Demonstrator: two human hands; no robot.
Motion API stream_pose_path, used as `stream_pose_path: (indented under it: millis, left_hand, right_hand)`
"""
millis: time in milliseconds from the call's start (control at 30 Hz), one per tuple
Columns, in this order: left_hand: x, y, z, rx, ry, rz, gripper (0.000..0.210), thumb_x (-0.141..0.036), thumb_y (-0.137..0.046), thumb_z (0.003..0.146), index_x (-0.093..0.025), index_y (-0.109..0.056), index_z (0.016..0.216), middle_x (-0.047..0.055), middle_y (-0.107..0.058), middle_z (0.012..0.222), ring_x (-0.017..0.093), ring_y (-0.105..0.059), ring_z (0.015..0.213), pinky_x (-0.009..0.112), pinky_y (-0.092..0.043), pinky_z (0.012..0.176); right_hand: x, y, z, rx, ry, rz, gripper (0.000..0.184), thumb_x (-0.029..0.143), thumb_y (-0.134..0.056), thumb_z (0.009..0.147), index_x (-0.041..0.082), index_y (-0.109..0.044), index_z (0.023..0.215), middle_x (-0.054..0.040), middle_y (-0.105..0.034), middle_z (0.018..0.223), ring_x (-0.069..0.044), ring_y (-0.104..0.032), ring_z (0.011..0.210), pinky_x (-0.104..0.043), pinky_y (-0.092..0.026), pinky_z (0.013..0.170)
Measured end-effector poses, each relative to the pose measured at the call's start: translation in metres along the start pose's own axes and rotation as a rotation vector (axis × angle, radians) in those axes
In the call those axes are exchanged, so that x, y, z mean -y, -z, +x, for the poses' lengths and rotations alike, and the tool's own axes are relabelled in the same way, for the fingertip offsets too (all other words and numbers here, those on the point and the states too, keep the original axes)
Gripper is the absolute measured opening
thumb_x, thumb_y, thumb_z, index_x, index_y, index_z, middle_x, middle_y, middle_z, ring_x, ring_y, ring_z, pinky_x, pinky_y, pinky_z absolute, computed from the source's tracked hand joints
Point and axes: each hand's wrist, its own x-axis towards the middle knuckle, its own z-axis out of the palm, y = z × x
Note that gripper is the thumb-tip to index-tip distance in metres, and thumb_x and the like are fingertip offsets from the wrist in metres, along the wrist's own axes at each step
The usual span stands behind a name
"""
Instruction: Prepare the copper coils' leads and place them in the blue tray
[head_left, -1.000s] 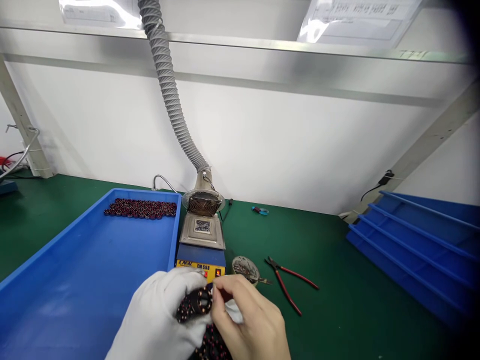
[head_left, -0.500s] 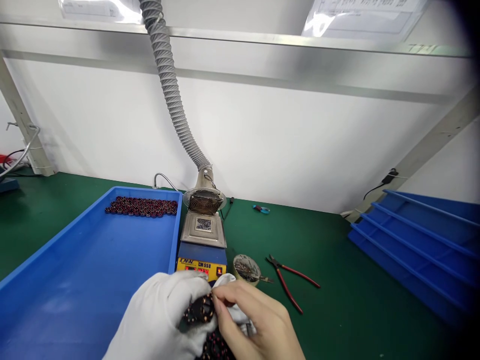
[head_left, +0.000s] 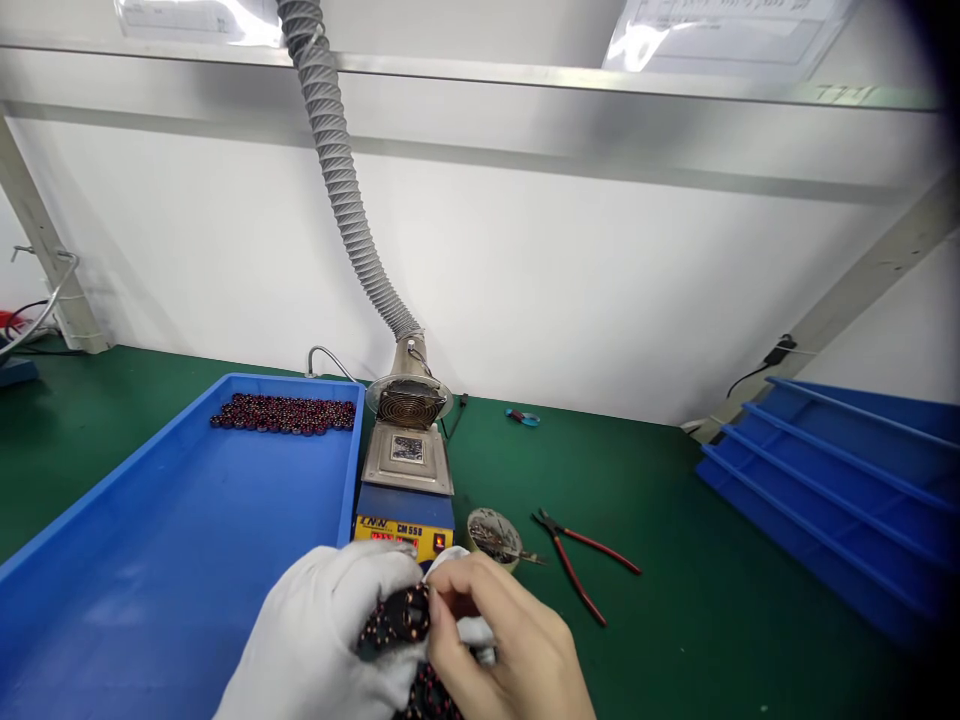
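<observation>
Centrally, at the lower edge of the view, the white-gloved left hand (head_left: 315,620) is curled firmly around a dark ring-shaped part (head_left: 409,612), while the bare right hand (head_left: 517,640) pinches its right edge between thumb and forefinger. The part is nearly black, its open end turned toward the right hand and ringed with small copper-coloured spots (finer detail is blurred). Beneath the hands lie more dark pieces (head_left: 429,695), flecked with red and copper. Just beyond stands a blue-and-yellow heating unit (head_left: 405,505) marked CM 558, its display lit red; a flared fume hose (head_left: 345,190) descends behind its metal top. To the left, a blue tray (head_left: 217,530) bears close rows of small dark red parts (head_left: 285,413) at its far end. To the right, on the green worktop (head_left: 690,620), are a round pot (head_left: 491,537) with a slim tool across it, red-handled pliers (head_left: 581,585) lying open, and stacked blue trays (head_left: 832,510). A white wall (head_left: 562,290) closes the background.
</observation>
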Motion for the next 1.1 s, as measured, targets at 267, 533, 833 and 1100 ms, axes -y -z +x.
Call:
stream_pose_path:
  millis: [267, 533, 833, 1100]
  left_hand:
    - [-0.007, 0.004, -0.001, 0.063, 0.331, -0.609, 0.026, -0.004, -0.058, 0.063, -0.024, -0.058, 0.08, -0.003, -0.063, 0.072, 0.014, -0.062, 0.063, 0.022, -0.053, 0.062]
    - [-0.007, 0.001, -0.003, 0.042, 0.459, -0.83, 0.037, 0.003, -0.056, 0.057, -0.026, -0.059, 0.08, -0.006, -0.063, 0.071, 0.011, -0.059, 0.061, 0.018, -0.05, 0.056]
    - [-0.004, 0.002, -0.006, 0.034, 0.522, -0.757, 0.03, -0.003, -0.066, 0.059, -0.025, -0.058, 0.078, -0.004, -0.063, 0.083, 0.014, -0.062, 0.076, 0.02, -0.053, 0.067]
    - [-0.009, 0.004, 0.0, 0.141, 0.616, -1.076, 0.009, -0.017, -0.06, 0.07, -0.023, -0.056, 0.074, 0.0, -0.061, 0.077, 0.013, -0.06, 0.061, 0.022, -0.051, 0.052]
  right_hand:
    - [-0.002, 0.008, 0.007, 0.181, -0.357, 0.475, 0.013, 0.018, -0.046, 0.079, 0.016, -0.05, 0.066, -0.0005, -0.051, 0.061, -0.012, -0.048, 0.056, -0.019, -0.04, 0.053]
    - [-0.002, 0.011, 0.005, 0.2, -0.396, 0.675, 0.019, 0.03, -0.047, 0.088, 0.016, -0.055, 0.078, -0.0027, -0.054, 0.071, -0.013, -0.052, 0.065, -0.022, -0.043, 0.062]
    - [-0.006, 0.009, 0.0, 0.229, -0.297, 0.521, 0.015, 0.028, -0.049, 0.087, 0.017, -0.055, 0.079, -0.0042, -0.056, 0.077, -0.016, -0.052, 0.073, -0.024, -0.041, 0.065]
    - [0.003, 0.013, 0.011, 0.157, -0.155, 0.429, 0.012, 0.015, -0.049, 0.083, 0.018, -0.055, 0.073, -0.0015, -0.057, 0.071, -0.014, -0.055, 0.068, -0.022, -0.042, 0.064]
